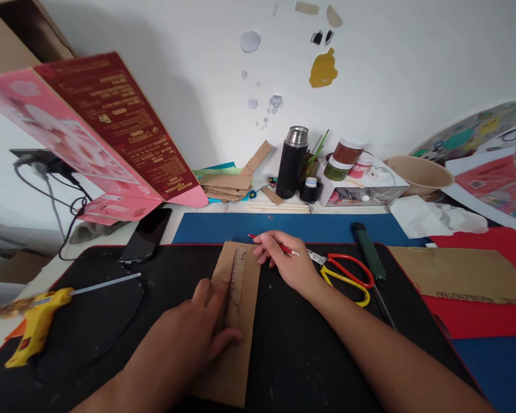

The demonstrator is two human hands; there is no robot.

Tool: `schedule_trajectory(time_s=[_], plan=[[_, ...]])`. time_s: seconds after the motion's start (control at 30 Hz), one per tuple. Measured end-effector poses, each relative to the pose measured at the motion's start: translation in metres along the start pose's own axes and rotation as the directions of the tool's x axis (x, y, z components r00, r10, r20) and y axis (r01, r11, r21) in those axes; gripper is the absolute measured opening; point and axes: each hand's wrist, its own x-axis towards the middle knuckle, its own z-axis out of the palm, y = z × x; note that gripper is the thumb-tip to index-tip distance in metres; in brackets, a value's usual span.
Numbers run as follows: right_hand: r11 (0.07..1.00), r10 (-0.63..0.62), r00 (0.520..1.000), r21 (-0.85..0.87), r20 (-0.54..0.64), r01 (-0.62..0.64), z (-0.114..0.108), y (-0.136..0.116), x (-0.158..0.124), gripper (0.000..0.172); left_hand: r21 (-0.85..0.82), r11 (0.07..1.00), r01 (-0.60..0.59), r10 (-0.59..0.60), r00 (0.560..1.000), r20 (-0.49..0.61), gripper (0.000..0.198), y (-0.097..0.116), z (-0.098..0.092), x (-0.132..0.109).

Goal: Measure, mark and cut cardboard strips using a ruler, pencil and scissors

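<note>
A long piece of brown cardboard (250,298) lies on the black mat, with a clear ruler (237,281) lengthwise on top. My left hand (193,327) rests over the ruler's lower part and the cardboard, its fingers spread and pressing down. Beside the cardboard's upper right edge is my right hand (284,258), its fingers closed round a red pencil (290,250). The pencil lies nearly level and points to the left, above the top of the cardboard. Scissors with red and yellow handles (348,275) lie just right of my right hand.
A yellow glue gun (40,324) and a black phone (148,235) are on the left. To the right lie a green cutter (370,252) and another cardboard piece (464,272). Behind the mat stand a black flask (291,163), paint jars (346,158) and a beige bowl (419,175).
</note>
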Motion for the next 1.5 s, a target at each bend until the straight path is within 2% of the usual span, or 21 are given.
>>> schedule_trajectory(time_s=[0.17, 0.37, 0.47, 0.57, 0.63, 0.7, 0.8, 0.9, 1.1, 1.3, 1.5], plan=[[0.998, -0.042, 0.999, -0.054, -0.02, 0.041, 0.001, 0.0, -0.001, 0.043, 0.001, 1.0, -0.005, 0.005, 0.999, -0.033, 0.062, 0.0, 0.002, -0.001], [0.985, -0.1, 0.995, -0.141, -0.014, 0.098, 0.002, -0.002, -0.003, 0.038, -0.022, 0.999, -0.046, 0.047, 0.998, 0.03, 0.069, 0.003, 0.004, -0.008], [0.988, -0.075, 0.997, -0.137, -0.01, 0.073, 0.002, -0.003, -0.003, 0.039, -0.049, 0.994, -0.099, 0.098, 0.995, -0.027, 0.07, -0.001, 0.01, -0.01], [0.988, -0.07, 0.998, -0.138, -0.004, 0.069, 0.001, -0.003, -0.002, 0.04, -0.072, 0.987, -0.143, 0.131, 0.98, -0.147, 0.068, -0.009, 0.019, -0.011], [0.987, -0.075, 0.997, -0.142, -0.004, 0.074, 0.001, -0.002, -0.002, 0.04, -0.068, 0.976, -0.206, 0.18, 0.944, -0.277, 0.065, -0.014, 0.026, -0.011], [0.986, -0.08, 0.997, -0.149, -0.006, 0.078, 0.001, -0.002, -0.001, 0.039, -0.041, 0.953, -0.3, 0.26, 0.878, -0.401, 0.063, -0.016, 0.032, -0.012], [0.985, -0.078, 0.997, -0.156, -0.006, 0.076, 0.001, -0.001, -0.001, 0.038, 0.016, 0.91, -0.415, 0.371, 0.795, -0.48, 0.065, -0.014, 0.038, -0.01], [0.982, -0.076, 0.997, -0.173, -0.005, 0.074, 0.0, 0.0, -0.002, 0.038, 0.063, 0.878, -0.474, 0.445, 0.764, -0.467, 0.069, -0.01, 0.041, -0.007], [0.985, -0.066, 0.998, -0.162, -0.005, 0.065, 0.0, -0.001, -0.001, 0.038, 0.007, 0.866, -0.5, 0.448, 0.769, -0.457, 0.052, -0.009, 0.045, -0.007], [0.984, -0.062, 0.998, -0.168, 0.02, 0.064, 0.001, 0.0, -0.001, 0.039, -0.045, 0.806, -0.591, 0.53, 0.753, -0.391, 0.063, -0.03, 0.031, -0.01], [0.978, -0.082, 0.997, -0.194, -0.009, 0.079, 0.001, -0.001, -0.002, 0.04, -0.116, 0.783, -0.611, 0.541, 0.76, -0.36, 0.07, -0.052, 0.025, -0.01]])
